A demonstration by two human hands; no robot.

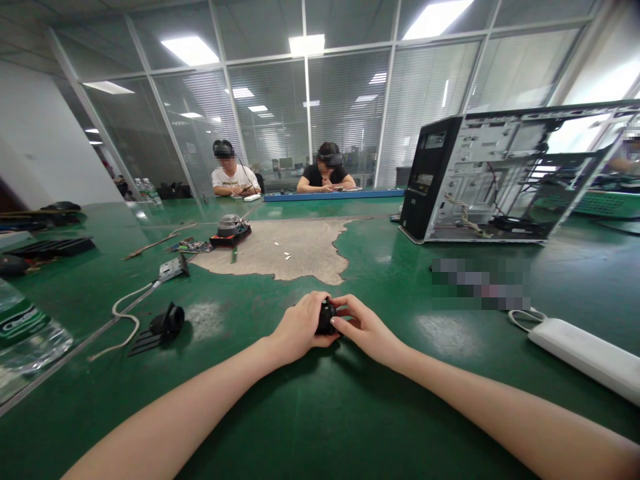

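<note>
Low over the green tabletop, my left hand wraps round a small black part with a rounded edge. The fingers and thumb of my right hand pinch the same part from the right side. Most of the part is hidden by my fingers, so its exact kind cannot be made out. To the left of my hands lies another black plastic piece with a round ring and flat prongs.
An open computer case stands at the back right. A white power strip lies at the right. A water bottle, a cable and a metal bracket are on the left. Two people sit across the table.
</note>
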